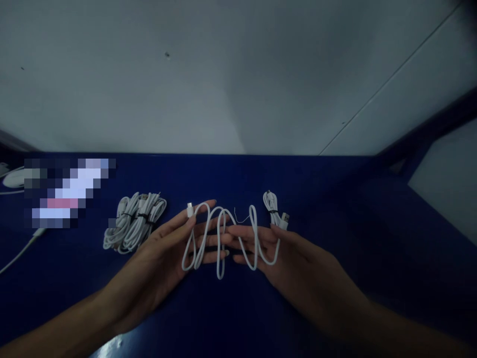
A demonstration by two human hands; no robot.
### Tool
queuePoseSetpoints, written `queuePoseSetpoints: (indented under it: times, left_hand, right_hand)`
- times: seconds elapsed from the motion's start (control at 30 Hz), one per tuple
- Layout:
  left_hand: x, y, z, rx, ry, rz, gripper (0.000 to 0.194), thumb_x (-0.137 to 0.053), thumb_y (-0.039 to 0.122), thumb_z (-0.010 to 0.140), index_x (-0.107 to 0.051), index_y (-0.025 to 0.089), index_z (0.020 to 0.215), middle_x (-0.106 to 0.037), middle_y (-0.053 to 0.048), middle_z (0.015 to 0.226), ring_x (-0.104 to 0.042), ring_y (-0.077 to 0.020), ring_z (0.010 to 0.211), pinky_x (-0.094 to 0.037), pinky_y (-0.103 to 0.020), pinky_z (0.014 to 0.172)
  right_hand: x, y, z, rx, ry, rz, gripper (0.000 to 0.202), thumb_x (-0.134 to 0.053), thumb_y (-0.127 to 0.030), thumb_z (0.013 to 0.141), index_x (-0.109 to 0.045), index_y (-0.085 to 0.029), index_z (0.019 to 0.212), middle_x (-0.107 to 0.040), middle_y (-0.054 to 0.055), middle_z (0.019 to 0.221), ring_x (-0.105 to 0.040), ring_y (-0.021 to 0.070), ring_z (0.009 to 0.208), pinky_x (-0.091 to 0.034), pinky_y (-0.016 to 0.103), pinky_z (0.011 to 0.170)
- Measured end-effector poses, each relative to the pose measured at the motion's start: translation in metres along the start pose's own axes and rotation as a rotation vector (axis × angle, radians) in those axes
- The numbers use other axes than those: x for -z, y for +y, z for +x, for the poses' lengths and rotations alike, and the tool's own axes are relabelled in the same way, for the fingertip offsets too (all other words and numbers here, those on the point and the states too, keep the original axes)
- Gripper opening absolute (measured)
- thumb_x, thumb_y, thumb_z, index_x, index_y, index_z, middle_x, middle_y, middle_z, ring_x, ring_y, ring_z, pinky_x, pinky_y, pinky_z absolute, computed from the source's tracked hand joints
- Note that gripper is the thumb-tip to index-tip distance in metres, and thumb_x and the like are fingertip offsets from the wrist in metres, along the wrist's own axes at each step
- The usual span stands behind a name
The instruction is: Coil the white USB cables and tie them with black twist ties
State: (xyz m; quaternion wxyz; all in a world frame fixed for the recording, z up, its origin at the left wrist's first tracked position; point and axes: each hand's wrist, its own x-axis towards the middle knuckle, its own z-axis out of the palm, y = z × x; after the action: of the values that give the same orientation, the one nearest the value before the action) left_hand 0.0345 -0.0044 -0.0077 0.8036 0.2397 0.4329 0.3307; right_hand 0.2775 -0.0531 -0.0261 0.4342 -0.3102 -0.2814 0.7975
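A white USB cable (220, 271) hangs in loose zigzag loops across both hands. My left hand (167, 243) pinches its small connector end between thumb and finger, the other fingers stretched behind the loops. The larger USB plug (283, 221) sticks up by the thumb of my right hand (298, 258), which grips that end, its fingers reaching toward the left hand. Just beyond the right hand lies a small tied cable bundle (271, 201). A thin white twist tie (241, 219) rests on the blue surface behind the loops.
Several tied white cables (136, 219) lie in a pile left of my left hand. Farther left are a blurred-out lit device (74, 191) with a cable (22, 253) plugged in and a white object (15, 177). A pale wall (201, 99) rises behind the blue table (208, 174).
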Motion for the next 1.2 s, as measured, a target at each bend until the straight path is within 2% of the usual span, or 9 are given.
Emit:
queuePoseSetpoints:
  times: [0.23, 0.43, 0.53, 0.67, 0.9, 1.1, 1.2]
  left_hand:
    - [-0.0038, 0.0026, -0.0027, 0.015, 0.033, 0.022, 0.047, -0.072, 0.038, 0.106, -0.067, 0.031, 0.152, -0.064, -0.013, 0.158, -0.063, -0.0391, 0.143, -0.062, -0.049, 0.111]
    - [-0.0012, 0.0016, -0.0006, 0.015, 0.016, 0.032, 0.046, -0.073, 0.038, 0.105, -0.069, 0.031, 0.150, -0.065, -0.013, 0.156, -0.069, -0.0386, 0.135, -0.062, -0.049, 0.110]
    - [-0.0027, 0.0024, -0.0016, 0.031, -0.001, 0.041, 0.047, -0.073, 0.038, 0.105, -0.068, 0.030, 0.151, -0.071, -0.015, 0.148, -0.077, -0.0363, 0.123, -0.065, -0.045, 0.103]
    - [-0.0041, 0.0021, -0.0030, 0.041, -0.054, 0.046, 0.049, -0.071, 0.037, 0.106, -0.065, 0.027, 0.154, -0.078, -0.016, 0.131, -0.081, -0.0325, 0.109, -0.066, -0.042, 0.097]
    - [0.0010, -0.0027, -0.0013, 0.060, -0.170, 0.045, 0.044, -0.059, 0.038, 0.113, -0.065, 0.025, 0.154, -0.080, -0.018, 0.126, -0.080, -0.0312, 0.112, -0.064, -0.042, 0.100]
    - [0.0008, -0.0026, -0.0029, 0.067, -0.168, 0.030, 0.043, -0.059, 0.037, 0.113, -0.066, 0.024, 0.153, -0.082, -0.017, 0.119, -0.081, -0.0284, 0.107, -0.064, -0.040, 0.097]
    - [-0.0029, -0.0006, -0.0042, 0.060, -0.128, 0.027, 0.041, -0.063, 0.036, 0.111, -0.068, 0.024, 0.150, -0.081, -0.016, 0.123, -0.081, -0.0286, 0.108, -0.065, -0.040, 0.098]
  right_hand:
    - [0.0019, -0.0018, -0.0020, -0.007, -0.035, -0.007, 0.064, -0.021, -0.045, 0.118, -0.071, -0.019, 0.148, -0.063, 0.012, 0.159, -0.048, 0.0327, 0.156, -0.026, 0.055, 0.132]
    - [0.0012, -0.0014, 0.0004, -0.013, -0.064, -0.027, 0.059, -0.028, -0.048, 0.117, -0.072, -0.024, 0.147, -0.060, 0.008, 0.163, -0.043, 0.0320, 0.159, -0.025, 0.054, 0.132]
    - [0.0003, -0.0037, -0.0003, -0.024, -0.062, -0.049, 0.064, -0.024, -0.052, 0.116, -0.071, -0.024, 0.148, -0.058, 0.009, 0.164, -0.044, 0.0349, 0.158, -0.025, 0.058, 0.131]
    - [-0.0002, -0.0052, -0.0026, -0.027, -0.080, -0.077, 0.065, -0.021, -0.052, 0.117, -0.071, -0.023, 0.148, -0.057, 0.010, 0.165, -0.044, 0.0343, 0.158, -0.023, 0.058, 0.132]
    - [-0.0007, -0.0030, -0.0023, -0.032, -0.143, -0.010, 0.073, -0.013, -0.053, 0.117, -0.071, -0.019, 0.147, -0.061, 0.014, 0.160, -0.051, 0.0358, 0.151, -0.023, 0.060, 0.131]
    - [-0.0031, -0.0040, -0.0019, -0.035, -0.106, -0.001, 0.063, -0.025, -0.049, 0.116, -0.072, -0.019, 0.145, -0.061, 0.012, 0.161, -0.048, 0.0353, 0.154, -0.023, 0.058, 0.132]
    - [-0.0037, -0.0046, -0.0016, -0.022, -0.098, 0.009, 0.065, -0.023, -0.049, 0.117, -0.071, -0.018, 0.147, -0.059, 0.012, 0.162, -0.047, 0.0358, 0.155, -0.024, 0.059, 0.131]
